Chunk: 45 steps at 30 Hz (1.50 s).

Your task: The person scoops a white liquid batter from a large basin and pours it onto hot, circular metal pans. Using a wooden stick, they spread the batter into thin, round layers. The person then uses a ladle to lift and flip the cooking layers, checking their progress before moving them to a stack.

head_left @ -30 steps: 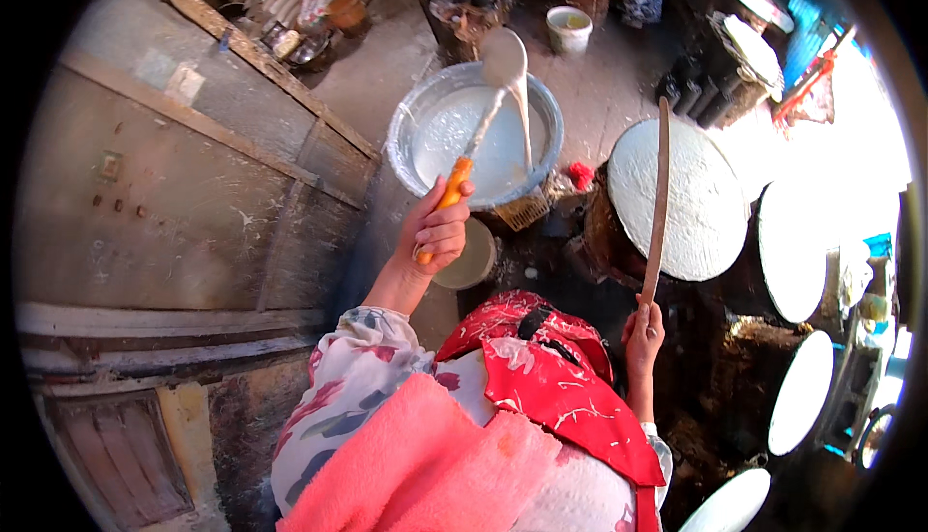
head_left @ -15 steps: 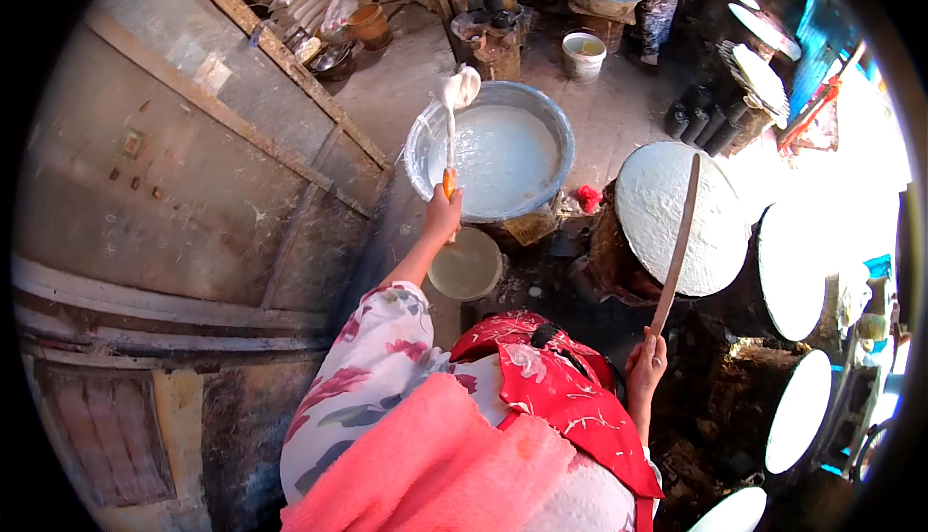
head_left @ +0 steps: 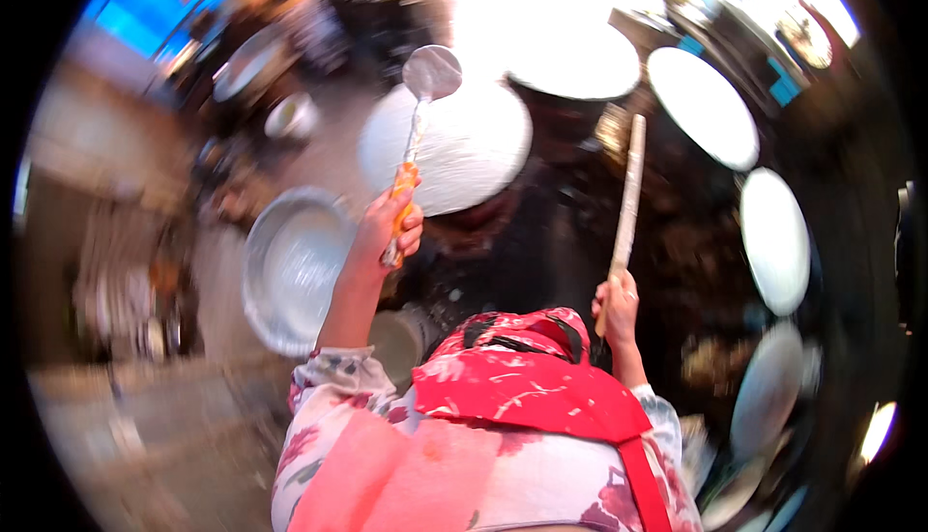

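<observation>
My left hand [head_left: 387, 228] grips a ladle [head_left: 432, 73] by its orange-wrapped handle. The ladle's round bowl is raised in front of a wide round surface coated in white [head_left: 449, 150]. In my right hand [head_left: 619, 310] is a long, flat wooden stick [head_left: 631, 179], its tip pointing up and away from me. To the left of my left arm stands a large metal basin [head_left: 253, 286] of white liquid. Below my left hand, a pail [head_left: 401, 344] is partly hidden by my arm and clothing.
Several round white surfaces curve along the right, among them a far one [head_left: 704, 107] and a nearer one [head_left: 776, 242]. A small white bucket [head_left: 292, 118] and another basin [head_left: 253, 63] stand at the far left, near a blurred person [head_left: 304, 10]. Strong light washes out the back.
My view has turned right and is blurred, so the basin now lies farther left. The ladle has gone from above the basin to before the white round surface. Both hands keep their tools.
</observation>
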Available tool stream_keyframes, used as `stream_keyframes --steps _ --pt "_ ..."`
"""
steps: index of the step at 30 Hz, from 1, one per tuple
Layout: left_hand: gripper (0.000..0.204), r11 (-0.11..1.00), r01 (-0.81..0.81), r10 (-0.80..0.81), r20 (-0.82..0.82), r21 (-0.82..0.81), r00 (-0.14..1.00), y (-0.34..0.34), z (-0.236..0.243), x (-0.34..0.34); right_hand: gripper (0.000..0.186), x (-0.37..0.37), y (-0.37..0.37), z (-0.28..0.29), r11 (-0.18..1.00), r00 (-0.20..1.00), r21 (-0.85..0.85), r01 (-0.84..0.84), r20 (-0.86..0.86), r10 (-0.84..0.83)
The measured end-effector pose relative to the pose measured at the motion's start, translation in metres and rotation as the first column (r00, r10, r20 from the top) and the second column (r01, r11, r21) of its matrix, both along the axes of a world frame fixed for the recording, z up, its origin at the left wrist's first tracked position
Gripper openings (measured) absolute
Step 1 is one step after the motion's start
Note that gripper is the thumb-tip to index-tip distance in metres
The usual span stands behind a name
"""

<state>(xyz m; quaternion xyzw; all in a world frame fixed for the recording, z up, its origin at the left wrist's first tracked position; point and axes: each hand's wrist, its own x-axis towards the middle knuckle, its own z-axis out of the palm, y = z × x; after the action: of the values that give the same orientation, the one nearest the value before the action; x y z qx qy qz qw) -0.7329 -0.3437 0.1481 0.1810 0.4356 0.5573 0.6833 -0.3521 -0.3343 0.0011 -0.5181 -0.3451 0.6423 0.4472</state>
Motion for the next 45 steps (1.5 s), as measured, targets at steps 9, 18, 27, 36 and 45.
stream_keyframes --steps 9,18,27,36,45 --pt "0.03 0.468 0.884 -0.866 0.19 -0.017 0.462 0.105 0.016 0.32 0.016 0.172 -0.115 -0.004 0.69 0.688 0.094 0.718 0.058 -0.724" --pt "0.021 -0.263 0.963 -0.964 0.054 -0.059 -0.26 0.041 0.024 0.641 0.025 0.278 -0.223 -0.011 -0.04 -0.048 0.061 0.997 0.132 -0.99" --pt "0.049 -0.535 0.841 -0.594 -0.673 -0.077 -0.44 -0.042 -0.061 0.784 0.036 0.322 -0.21 -0.024 -0.359 -0.359 0.015 0.933 0.095 -0.929" --pt "0.06 -0.605 0.793 0.002 -0.996 -0.077 -0.095 0.0 -0.106 0.84 0.045 0.346 -0.144 -0.023 -0.319 -0.36 0.19 0.929 0.665 -0.654" --pt "0.063 -0.597 0.796 0.118 -0.992 -0.104 -0.041 0.06 -0.099 0.879 0.047 0.372 -0.134 -0.002 -0.319 -0.28 0.131 0.939 0.83 -0.483"
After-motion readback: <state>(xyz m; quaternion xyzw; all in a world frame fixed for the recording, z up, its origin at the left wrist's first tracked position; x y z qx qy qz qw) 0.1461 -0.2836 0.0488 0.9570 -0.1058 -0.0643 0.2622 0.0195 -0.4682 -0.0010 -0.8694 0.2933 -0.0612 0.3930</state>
